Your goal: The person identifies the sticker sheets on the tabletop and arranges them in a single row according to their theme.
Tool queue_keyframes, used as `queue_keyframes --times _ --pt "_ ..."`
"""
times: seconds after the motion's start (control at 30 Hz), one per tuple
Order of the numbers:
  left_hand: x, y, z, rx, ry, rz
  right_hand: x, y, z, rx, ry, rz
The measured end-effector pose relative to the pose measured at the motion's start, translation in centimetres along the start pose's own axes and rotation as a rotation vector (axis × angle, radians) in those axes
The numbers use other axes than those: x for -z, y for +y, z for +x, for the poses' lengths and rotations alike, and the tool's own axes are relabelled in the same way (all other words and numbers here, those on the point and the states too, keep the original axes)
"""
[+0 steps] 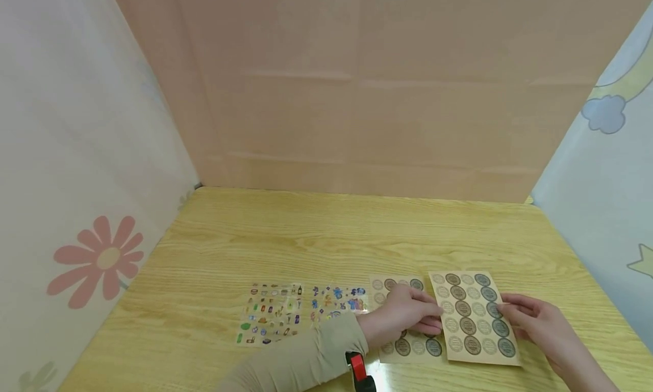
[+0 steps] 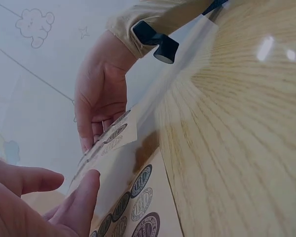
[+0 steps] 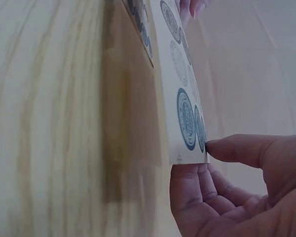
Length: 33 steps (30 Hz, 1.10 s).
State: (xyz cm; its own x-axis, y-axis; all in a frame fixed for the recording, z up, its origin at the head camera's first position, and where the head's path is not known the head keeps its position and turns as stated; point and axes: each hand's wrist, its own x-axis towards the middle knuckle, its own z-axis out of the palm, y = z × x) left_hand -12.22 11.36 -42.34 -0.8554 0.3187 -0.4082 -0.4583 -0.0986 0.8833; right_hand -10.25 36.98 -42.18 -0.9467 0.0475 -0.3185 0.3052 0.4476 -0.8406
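Observation:
A tan sheet of round stickers (image 1: 474, 318) is raised a little off the table, clear of the surface in the right wrist view. My right hand (image 1: 535, 324) pinches its right edge, with the thumb (image 3: 241, 148) on top and the fingers underneath. My left hand (image 1: 403, 315) is by the sheet's left edge, its thumb and forefinger apart in the left wrist view; whether it touches the sheet is unclear. Beneath that hand lies a second tan sheet of round stickers (image 1: 403, 358), partly hidden by it.
Left of the tan sheets, two clear sticker sheets lie side by side: one with small colourful pictures (image 1: 270, 312), one with cartoon figures (image 1: 336, 295). My left sleeve partly covers them. The wood-grain table (image 1: 306, 228) is bounded by a brown back panel (image 1: 357, 126) and patterned side cloths (image 1: 107, 154).

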Motion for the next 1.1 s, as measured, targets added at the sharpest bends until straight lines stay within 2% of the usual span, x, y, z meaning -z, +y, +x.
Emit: queue_keyframes --times 0.4,0.5,0.63,0.87,1.1 --pt "0.0 -0.4 0.0 0.040 -0.089 -0.088 0.5 1.1 0.6 -0.029 -0.015 0.064" --pt "-0.1 -0.4 0.1 0.048 -0.090 -0.110 0.7 1.5 0.8 -0.021 -0.017 0.074" --pt "-0.2 -0.5 0.2 0.060 -0.075 -0.102 0.9 1.8 1.1 -0.020 -0.029 0.080" --pt "0.1 -0.5 0.1 0.087 -0.141 -0.067 1.0 1.8 1.4 -0.041 -0.027 0.066" --pt "0.3 -0.6 0.2 0.100 -0.155 -0.065 1.0 1.8 1.4 -0.011 -0.023 0.083"
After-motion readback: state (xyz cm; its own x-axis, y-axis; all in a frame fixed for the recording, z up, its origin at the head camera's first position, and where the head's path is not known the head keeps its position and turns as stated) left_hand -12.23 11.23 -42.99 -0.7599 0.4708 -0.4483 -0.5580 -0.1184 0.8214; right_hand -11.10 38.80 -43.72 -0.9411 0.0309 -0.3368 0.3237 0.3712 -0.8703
